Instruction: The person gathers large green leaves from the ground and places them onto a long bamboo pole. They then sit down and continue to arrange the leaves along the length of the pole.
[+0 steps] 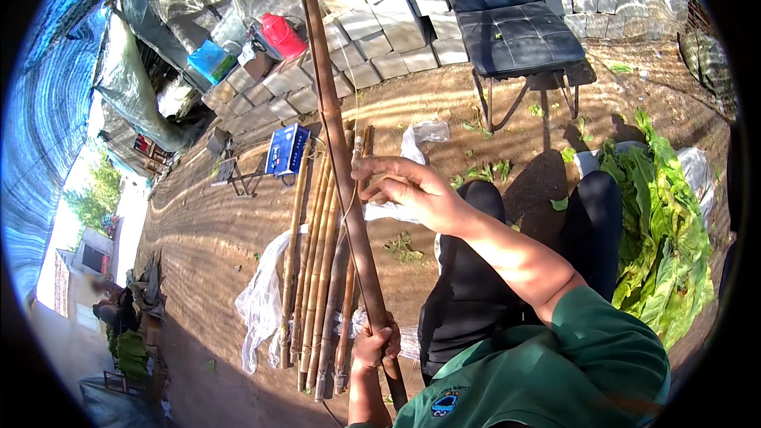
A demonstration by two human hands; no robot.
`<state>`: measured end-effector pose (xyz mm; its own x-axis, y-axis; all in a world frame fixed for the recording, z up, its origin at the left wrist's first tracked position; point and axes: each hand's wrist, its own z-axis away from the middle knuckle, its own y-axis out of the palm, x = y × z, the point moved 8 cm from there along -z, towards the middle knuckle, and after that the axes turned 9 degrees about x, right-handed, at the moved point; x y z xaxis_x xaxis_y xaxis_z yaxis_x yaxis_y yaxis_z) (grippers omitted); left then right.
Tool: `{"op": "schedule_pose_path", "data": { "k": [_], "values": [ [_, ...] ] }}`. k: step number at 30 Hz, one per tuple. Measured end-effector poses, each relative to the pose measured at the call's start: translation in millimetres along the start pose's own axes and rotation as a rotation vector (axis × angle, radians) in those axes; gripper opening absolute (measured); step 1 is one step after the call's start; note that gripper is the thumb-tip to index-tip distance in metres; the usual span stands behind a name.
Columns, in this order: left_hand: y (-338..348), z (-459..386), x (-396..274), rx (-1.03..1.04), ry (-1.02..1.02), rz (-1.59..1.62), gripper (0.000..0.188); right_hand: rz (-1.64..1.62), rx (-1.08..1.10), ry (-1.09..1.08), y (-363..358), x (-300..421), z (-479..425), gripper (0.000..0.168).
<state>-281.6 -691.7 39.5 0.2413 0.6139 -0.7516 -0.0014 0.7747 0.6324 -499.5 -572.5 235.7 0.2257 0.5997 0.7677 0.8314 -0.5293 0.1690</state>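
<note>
A long brown bamboo pole [336, 125] slants across the middle of the view. My left hand [374, 343] is wrapped around its lower part. Higher up, my right hand [410, 185] is beside the pole with its fingers curled and the fingertips close together. A thin cord [356, 104] runs from the pole's upper part down to those fingertips and seems pinched there; the fingers partly hide it. Below the pole, several bamboo poles [315, 267] lie side by side on the ground, with clear plastic sheeting [264, 297] under and around them.
Large green leaves [657, 232] are heaped at my right. Ahead stands a black padded chair [517, 35] by stacked blocks [386, 24]. A red jug [283, 34] and a blue bag [211, 62] sit on the blocks. A blue box [286, 148] lies beyond the poles.
</note>
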Motion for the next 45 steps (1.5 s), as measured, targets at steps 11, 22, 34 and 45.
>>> {"op": "schedule_pose_path", "data": {
  "k": [11, 22, 34, 45],
  "values": [
    [8.8, 38.0, 26.2, 0.107, -0.14, 0.027, 0.029, -0.622, 0.3, 0.473, 79.5, -101.6, 25.9, 0.045],
    [-37.3, -12.5, -52.2, -0.398, 0.233, -0.619, 0.04, 0.518, 0.045, 0.279, 81.1, -99.4, 57.6, 0.052],
    [-22.0, 53.2, 56.2, 0.116, -0.06, 0.429, 0.056, -0.042, 0.016, 0.705, 23.8, -177.0, 17.6, 0.07],
    [-24.3, 54.1, 81.8, 0.036, -0.151, 0.483, 0.054, 1.273, 0.67, 0.031, 133.6, -67.2, -41.6, 0.037]
  ]
}}
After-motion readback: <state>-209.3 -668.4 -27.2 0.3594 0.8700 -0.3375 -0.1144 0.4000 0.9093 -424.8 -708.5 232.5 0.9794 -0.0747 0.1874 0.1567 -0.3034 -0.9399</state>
